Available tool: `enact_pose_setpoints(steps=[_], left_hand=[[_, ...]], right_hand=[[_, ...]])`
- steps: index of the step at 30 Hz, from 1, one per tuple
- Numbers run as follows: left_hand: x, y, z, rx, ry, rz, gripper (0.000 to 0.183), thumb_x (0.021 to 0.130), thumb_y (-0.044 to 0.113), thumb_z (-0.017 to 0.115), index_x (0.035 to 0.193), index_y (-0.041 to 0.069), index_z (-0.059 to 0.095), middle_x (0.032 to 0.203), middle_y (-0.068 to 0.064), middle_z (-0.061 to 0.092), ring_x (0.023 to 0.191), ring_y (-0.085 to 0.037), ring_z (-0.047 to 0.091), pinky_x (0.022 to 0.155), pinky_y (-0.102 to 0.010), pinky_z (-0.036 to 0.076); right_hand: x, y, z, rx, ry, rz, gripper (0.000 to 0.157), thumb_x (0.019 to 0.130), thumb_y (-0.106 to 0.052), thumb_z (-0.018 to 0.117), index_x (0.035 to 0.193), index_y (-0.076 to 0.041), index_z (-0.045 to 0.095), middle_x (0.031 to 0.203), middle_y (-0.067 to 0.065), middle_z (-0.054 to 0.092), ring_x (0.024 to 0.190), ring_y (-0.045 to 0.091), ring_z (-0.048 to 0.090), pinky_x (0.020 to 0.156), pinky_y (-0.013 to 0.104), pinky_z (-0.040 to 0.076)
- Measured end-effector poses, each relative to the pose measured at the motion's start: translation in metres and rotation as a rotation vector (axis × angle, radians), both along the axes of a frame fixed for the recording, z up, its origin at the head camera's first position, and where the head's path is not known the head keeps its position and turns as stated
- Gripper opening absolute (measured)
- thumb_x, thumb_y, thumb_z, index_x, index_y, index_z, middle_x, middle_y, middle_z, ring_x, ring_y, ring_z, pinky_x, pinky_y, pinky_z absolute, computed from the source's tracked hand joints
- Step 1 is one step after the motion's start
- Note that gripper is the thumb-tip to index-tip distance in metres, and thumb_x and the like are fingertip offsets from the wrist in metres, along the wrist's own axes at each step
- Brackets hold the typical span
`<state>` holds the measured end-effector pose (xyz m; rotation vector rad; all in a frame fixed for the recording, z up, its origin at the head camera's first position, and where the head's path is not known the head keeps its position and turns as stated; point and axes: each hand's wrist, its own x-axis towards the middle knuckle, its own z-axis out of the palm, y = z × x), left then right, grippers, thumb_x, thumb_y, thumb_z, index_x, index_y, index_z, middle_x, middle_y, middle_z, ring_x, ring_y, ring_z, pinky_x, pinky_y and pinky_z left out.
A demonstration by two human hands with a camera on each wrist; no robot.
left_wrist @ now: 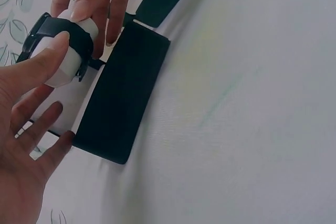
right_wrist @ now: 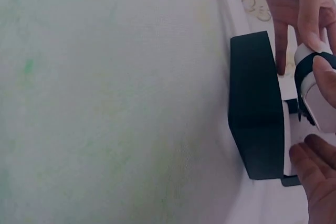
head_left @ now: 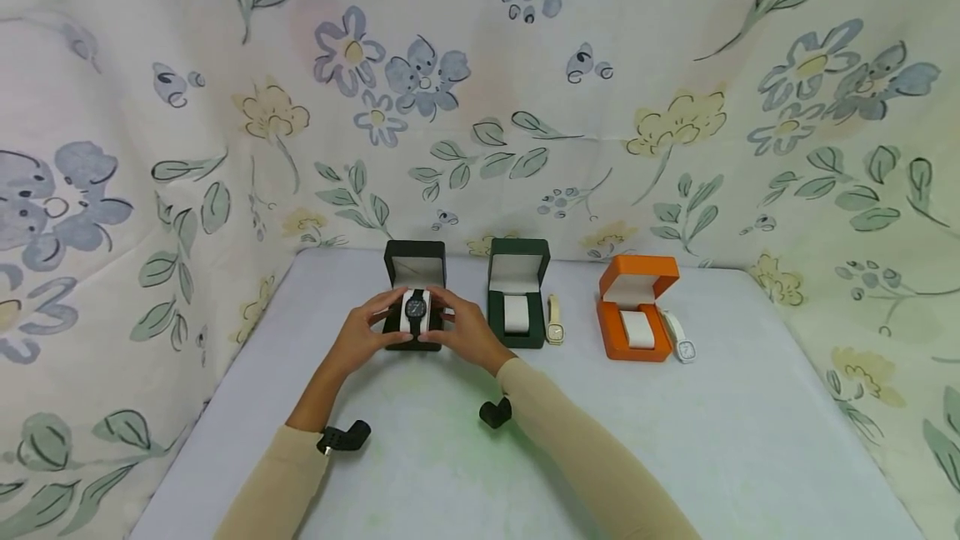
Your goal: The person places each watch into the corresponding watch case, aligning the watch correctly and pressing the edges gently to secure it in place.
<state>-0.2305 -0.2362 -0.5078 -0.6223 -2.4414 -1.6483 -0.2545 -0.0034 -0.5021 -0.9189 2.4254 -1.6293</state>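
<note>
Floral cloth backdrop (head_left: 480, 65) rises behind pale surface (head_left: 420, 457). Orange box (head_left: 639, 353), green box (head_left: 519, 247), black box (head_left: 415, 249) stand open in row. Left hand (head_left: 363, 332) and right hand (head_left: 468, 328): fingers of both grip white cushion (head_left: 406, 318) from opposite sides, over black box. Black watch (head_left: 416, 307) wraps cushion; white watch (head_left: 686, 349) lies beside orange box, gold watch (head_left: 555, 332) beside green box. Risks: tilted cushion or crowding fingers could catch on black box; uneven grip could drop cushion; loose strap (head_left: 417, 328) could let black watch slide off.
</note>
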Motion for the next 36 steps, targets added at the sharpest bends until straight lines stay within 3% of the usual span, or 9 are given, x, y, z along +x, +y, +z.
enact_pose_setpoints(steps=[7, 15, 21, 30, 32, 36], left_hand=[[-0.005, -0.004, 0.002, -0.039, -0.023, 0.002, 0.078, 0.079, -0.001, 0.085, 0.149, 0.007, 0.052, 0.145, -0.018, 0.055, 0.131, -0.04, 0.051, 0.104, -0.062, 0.046], [-0.011, -0.003, 0.0, -0.102, -0.041, 0.023, 0.079, 0.079, 0.004, 0.087, 0.149, 0.011, 0.053, 0.149, -0.013, 0.053, 0.134, -0.035, 0.05, 0.103, -0.057, 0.048], [-0.015, -0.003, 0.001, -0.129, -0.044, 0.034, 0.079, 0.079, 0.005, 0.087, 0.15, 0.009, 0.052, 0.15, -0.014, 0.052, 0.134, -0.036, 0.05, 0.1, -0.057, 0.05], [-0.019, -0.005, -0.002, -0.138, -0.075, 0.028, 0.078, 0.082, -0.001, 0.083, 0.151, 0.002, 0.047, 0.152, -0.021, 0.046, 0.131, -0.044, 0.05, 0.101, -0.06, 0.048], [-0.018, -0.004, 0.0, -0.134, -0.081, 0.021, 0.077, 0.083, -0.003, 0.081, 0.151, -0.001, 0.045, 0.152, -0.024, 0.046, 0.129, -0.047, 0.05, 0.101, -0.062, 0.047], [-0.007, 0.001, 0.019, -0.124, -0.098, 0.002, 0.074, 0.084, -0.004, 0.08, 0.149, -0.004, 0.045, 0.147, -0.027, 0.05, 0.12, -0.05, 0.054, 0.1, -0.062, 0.047]], right_hand=[[-0.007, -0.003, -0.006, 0.054, 0.058, -0.029, 0.081, 0.081, -0.017, 0.086, 0.151, -0.007, 0.046, 0.147, 0.008, 0.055, 0.136, 0.019, 0.051, 0.109, 0.035, 0.047], [-0.009, -0.003, -0.008, 0.107, 0.073, -0.048, 0.081, 0.082, -0.019, 0.086, 0.151, -0.005, 0.046, 0.149, 0.01, 0.053, 0.137, 0.022, 0.051, 0.11, 0.034, 0.046], [-0.013, -0.006, -0.008, 0.152, 0.107, -0.058, 0.08, 0.084, -0.02, 0.085, 0.151, -0.004, 0.045, 0.147, 0.011, 0.055, 0.136, 0.021, 0.052, 0.109, 0.03, 0.046], [-0.017, -0.005, -0.01, 0.204, 0.102, -0.056, 0.083, 0.086, -0.028, 0.083, 0.154, -0.008, 0.041, 0.151, 0.009, 0.051, 0.137, 0.024, 0.05, 0.111, 0.036, 0.045], [-0.018, -0.006, -0.011, 0.217, 0.107, -0.056, 0.083, 0.086, -0.03, 0.083, 0.154, -0.008, 0.042, 0.151, 0.009, 0.052, 0.137, 0.025, 0.051, 0.111, 0.038, 0.045], [-0.02, -0.007, -0.01, 0.236, 0.11, -0.056, 0.082, 0.086, -0.031, 0.083, 0.154, -0.009, 0.042, 0.15, 0.009, 0.052, 0.137, 0.024, 0.05, 0.112, 0.04, 0.044]])
